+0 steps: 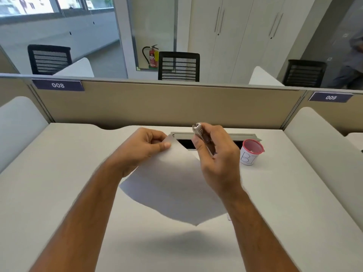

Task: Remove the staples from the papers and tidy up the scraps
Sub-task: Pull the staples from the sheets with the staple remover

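Note:
My left hand (pixel 144 148) pinches the top corner of white papers (pixel 172 185), which hang lifted above the white desk (pixel 59 193) and cast a shadow below. My right hand (pixel 218 160) grips a small metal stapler (pixel 203 137), its silver tip pointing up and away, just right of the held paper corner. The staple itself is too small to make out.
A small paper cup (pixel 250 153) with a red rim and the letters "BI" stands to the right of my right hand. A grey cable slot (pixel 245 136) runs along the desk's back. Beige partitions and white side dividers (pixel 322 146) enclose the desk. A person stands at the far right.

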`<action>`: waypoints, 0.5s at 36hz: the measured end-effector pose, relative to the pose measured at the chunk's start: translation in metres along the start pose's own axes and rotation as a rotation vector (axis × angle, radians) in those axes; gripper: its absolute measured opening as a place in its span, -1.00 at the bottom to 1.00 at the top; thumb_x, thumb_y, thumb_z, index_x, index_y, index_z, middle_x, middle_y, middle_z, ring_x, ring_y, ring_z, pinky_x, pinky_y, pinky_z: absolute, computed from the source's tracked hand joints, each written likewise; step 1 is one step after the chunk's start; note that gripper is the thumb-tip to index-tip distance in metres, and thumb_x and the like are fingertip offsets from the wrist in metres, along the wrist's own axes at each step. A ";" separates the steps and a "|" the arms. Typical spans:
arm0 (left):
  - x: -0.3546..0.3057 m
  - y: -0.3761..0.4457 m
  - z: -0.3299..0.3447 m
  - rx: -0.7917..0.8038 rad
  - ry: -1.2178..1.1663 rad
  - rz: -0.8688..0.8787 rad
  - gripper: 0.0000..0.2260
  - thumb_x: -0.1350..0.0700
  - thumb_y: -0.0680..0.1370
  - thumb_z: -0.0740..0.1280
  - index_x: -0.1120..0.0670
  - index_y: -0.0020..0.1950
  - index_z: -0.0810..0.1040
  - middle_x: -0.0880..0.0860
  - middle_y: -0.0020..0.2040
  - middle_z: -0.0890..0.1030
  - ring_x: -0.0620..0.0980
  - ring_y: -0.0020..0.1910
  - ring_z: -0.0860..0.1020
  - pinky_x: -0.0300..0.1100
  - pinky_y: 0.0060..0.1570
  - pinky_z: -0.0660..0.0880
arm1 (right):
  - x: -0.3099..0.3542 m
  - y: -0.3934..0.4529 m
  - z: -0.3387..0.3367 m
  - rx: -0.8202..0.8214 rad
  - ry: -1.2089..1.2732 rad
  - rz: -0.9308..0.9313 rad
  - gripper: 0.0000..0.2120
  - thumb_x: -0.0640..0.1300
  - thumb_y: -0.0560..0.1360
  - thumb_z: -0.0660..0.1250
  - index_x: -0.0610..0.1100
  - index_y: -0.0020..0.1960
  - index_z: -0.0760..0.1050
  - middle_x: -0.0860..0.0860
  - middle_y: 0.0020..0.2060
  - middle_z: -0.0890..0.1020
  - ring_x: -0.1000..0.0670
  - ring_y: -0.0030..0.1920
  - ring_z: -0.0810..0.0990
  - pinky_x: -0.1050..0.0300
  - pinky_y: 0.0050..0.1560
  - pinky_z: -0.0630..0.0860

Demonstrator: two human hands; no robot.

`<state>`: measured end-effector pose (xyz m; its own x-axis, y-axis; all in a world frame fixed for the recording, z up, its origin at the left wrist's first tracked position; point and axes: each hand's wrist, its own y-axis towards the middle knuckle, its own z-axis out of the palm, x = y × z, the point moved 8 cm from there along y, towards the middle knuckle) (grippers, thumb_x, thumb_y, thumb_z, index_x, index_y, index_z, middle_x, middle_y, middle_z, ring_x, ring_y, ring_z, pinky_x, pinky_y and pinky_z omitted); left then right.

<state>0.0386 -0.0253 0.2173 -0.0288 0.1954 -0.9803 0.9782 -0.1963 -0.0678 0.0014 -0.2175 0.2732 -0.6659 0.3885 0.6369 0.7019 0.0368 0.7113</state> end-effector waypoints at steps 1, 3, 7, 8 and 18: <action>0.008 0.002 0.000 -0.012 0.032 -0.024 -0.87 0.21 0.64 0.38 0.23 0.00 0.70 0.27 -0.12 0.70 0.13 -0.17 0.61 0.03 -0.06 0.51 | 0.002 -0.004 0.001 -0.018 -0.023 -0.026 -0.80 -0.31 0.56 0.39 -0.26 0.19 0.57 -0.05 -0.03 0.62 -0.02 0.01 0.62 0.20 0.06 0.56; 0.024 0.004 0.003 -0.017 0.087 -0.069 -0.88 0.17 0.63 0.40 0.20 -0.01 0.70 0.34 -0.12 0.68 0.11 -0.19 0.57 0.03 -0.06 0.48 | 0.002 -0.012 0.006 -0.022 -0.045 -0.050 -0.78 -0.30 0.57 0.40 -0.27 0.21 0.57 -0.06 -0.02 0.61 -0.06 0.02 0.62 0.11 0.07 0.60; 0.056 0.008 0.007 -0.033 0.084 -0.167 -0.89 0.12 0.62 0.41 0.13 0.04 0.71 0.33 -0.05 0.71 0.13 -0.20 0.63 0.06 -0.04 0.58 | -0.018 -0.025 0.028 0.088 -0.040 0.064 -0.74 -0.23 0.54 0.44 -0.18 0.22 0.61 0.01 0.01 0.69 0.00 0.03 0.65 0.06 0.08 0.60; 0.063 0.009 0.008 -0.045 0.075 -0.181 -0.89 0.12 0.62 0.41 0.13 0.04 0.71 0.31 -0.06 0.72 0.14 -0.19 0.64 0.07 -0.03 0.60 | -0.029 -0.030 0.035 0.134 -0.040 0.138 -0.74 -0.20 0.53 0.45 -0.14 0.21 0.62 0.03 0.00 0.71 0.03 0.02 0.66 0.09 0.08 0.59; 0.095 0.007 0.003 -0.180 -0.035 -0.266 -0.88 0.17 0.57 0.46 0.16 -0.15 0.73 0.11 -0.24 0.70 0.02 -0.30 0.61 -0.14 -0.23 0.55 | -0.091 -0.076 0.071 0.328 -0.213 0.395 -0.84 -0.11 0.55 0.41 -0.11 0.11 0.66 0.03 -0.07 0.66 0.04 -0.04 0.58 0.07 0.05 0.56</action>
<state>0.0423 -0.0108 0.1237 -0.2920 0.1836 -0.9386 0.9561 0.0307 -0.2914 0.0265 -0.1902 0.1398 -0.2946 0.6070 0.7381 0.9523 0.1224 0.2795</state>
